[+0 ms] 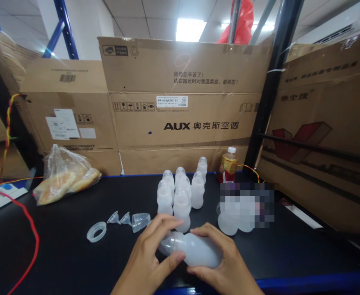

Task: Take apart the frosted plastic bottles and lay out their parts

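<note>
Several cartons [180,94] line the far side of a black table [44,254]. What stands on it, reckoning from the hands?

About seven cloudy silicone bottles [181,211] at twelve o'clock, upright on their bases, probably so that they stay steady. More sit at two o'clock, partly blurred out [227,223].

Anything inside them?

They look empty, though I can't be sure. The drink bottle [228,170] at one o'clock holds reddish-brown liquid, and a plastic bag [66,164] at ten o'clock holds bread [55,187].

And the hands?

Both are curled partly closed around a held bottle [190,250] at six o'clock, lying on its side with its narrow end toward nine. The left hand [146,262] cups that end, and the right hand [219,262] wraps the fat body, which gives a two-handed hold.

What's nearest them?

At ten o'clock, a clear cup [140,221], two small funnels [120,218] and a ring [96,232] lie loose.
</note>
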{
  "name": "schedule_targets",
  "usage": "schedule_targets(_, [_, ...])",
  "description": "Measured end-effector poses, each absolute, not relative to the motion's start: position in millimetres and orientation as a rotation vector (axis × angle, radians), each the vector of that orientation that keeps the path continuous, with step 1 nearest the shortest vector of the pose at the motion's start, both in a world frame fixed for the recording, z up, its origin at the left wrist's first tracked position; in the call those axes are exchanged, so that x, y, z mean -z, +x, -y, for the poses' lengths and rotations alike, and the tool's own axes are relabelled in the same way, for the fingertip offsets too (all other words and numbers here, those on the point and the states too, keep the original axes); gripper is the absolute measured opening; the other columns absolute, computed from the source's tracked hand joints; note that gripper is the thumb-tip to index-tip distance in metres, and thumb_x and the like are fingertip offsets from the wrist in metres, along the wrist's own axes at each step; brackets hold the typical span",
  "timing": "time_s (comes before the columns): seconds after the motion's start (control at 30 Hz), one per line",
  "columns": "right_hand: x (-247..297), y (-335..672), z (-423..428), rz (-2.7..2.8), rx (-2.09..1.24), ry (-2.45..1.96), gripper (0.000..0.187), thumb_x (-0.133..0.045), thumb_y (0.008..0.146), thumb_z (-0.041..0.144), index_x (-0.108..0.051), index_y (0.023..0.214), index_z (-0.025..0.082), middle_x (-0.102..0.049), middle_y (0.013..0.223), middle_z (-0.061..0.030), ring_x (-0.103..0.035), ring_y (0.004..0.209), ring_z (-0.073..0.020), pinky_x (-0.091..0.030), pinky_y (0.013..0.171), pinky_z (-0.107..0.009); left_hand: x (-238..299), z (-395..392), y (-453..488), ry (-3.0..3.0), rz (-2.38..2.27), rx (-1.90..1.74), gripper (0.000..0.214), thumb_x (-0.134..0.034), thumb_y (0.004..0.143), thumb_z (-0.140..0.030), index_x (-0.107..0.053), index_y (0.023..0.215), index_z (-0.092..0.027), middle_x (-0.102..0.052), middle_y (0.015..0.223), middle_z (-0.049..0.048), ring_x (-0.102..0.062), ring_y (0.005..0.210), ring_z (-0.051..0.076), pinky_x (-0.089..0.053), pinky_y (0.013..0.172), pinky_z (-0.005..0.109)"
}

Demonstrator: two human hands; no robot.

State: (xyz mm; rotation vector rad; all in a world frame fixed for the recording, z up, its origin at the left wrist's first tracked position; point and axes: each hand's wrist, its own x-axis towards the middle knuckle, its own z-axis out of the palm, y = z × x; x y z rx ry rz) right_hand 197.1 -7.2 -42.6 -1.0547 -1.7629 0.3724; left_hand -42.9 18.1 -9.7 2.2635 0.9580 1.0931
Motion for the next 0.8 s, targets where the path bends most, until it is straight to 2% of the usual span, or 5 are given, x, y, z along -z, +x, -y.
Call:
schedule_targets(0.27, [45.3, 195.2, 7.4, 1.781, -0.406, -1.07, 0.058, -0.105, 0.066, 0.038, -0.079, 0.116, 0.026, -0.082, 0.103, -0.0032, -0.079, 0.097, -0.028, -0.062, 0.087, -0.034, 5.3, -15.3, -42.6, 2.167, -0.965, -1.077, 0.033, -0.068, 0.103, -0.056, -0.082, 0.12, -0.032, -0.08, 0.106, 0.0048, -0.078, 0.099, 0.023, -0.059, 0.089, 0.03])
schedule_targets(0.4, [46.8, 195.3, 7.4, 1.762, -0.413, -1.054, 0.057, -0.105, 0.066, 0.036, -0.079, 0.117, 0.026, -0.081, 0.104, -0.0037, -0.079, 0.095, -0.0266, -0.061, 0.084, -0.032, 8.8, -16.4, -42.7, 2.187, -0.99, -1.11, 0.063, -0.079, 0.082, -0.078, -0.085, 0.121, -0.03, -0.081, 0.11, 0.0109, -0.078, 0.102, 0.031, -0.062, 0.091, 0.039])
schedule_targets(0.47, [46.6, 195.3, 7.2, 1.744, -0.414, -1.061, 0.056, -0.104, 0.067, 0.034, -0.08, 0.116, 0.027, -0.081, 0.106, -0.004, -0.079, 0.096, -0.0264, -0.06, 0.085, -0.031, 9.6, -15.9, -42.4, 2.216, -1.018, -1.109, 0.068, -0.086, 0.075, -0.076, -0.083, 0.126, -0.03, -0.08, 0.118, 0.0131, -0.078, 0.106, 0.033, -0.063, 0.092, 0.041])
schedule_targets(0.6, [45.3, 195.6, 6.6, 1.734, -0.425, -1.07, 0.057, -0.105, 0.065, 0.036, -0.081, 0.116, 0.026, -0.082, 0.106, -0.0048, -0.08, 0.097, -0.0281, -0.061, 0.084, -0.032, 8.8, -14.9, -42.3, 2.227, -1.099, -1.11, 0.047, -0.085, 0.086, -0.061, -0.084, 0.123, -0.032, -0.081, 0.118, 0.0115, -0.079, 0.108, 0.033, -0.062, 0.093, 0.041])
schedule_targets(0.8, [42.3, 194.8, 7.8, 1.732, -0.421, -1.068, 0.057, -0.105, 0.064, 0.034, -0.08, 0.114, 0.028, -0.083, 0.103, -0.0027, -0.079, 0.096, -0.0277, -0.062, 0.086, -0.033, 4.4, -16.9, -40.1, 2.194, -1.133, -1.135, 0.053, -0.066, 0.093, -0.077, -0.081, 0.091, -0.026, -0.079, 0.083, 0.0037, -0.075, 0.08, 0.025, -0.054, 0.073, 0.032])
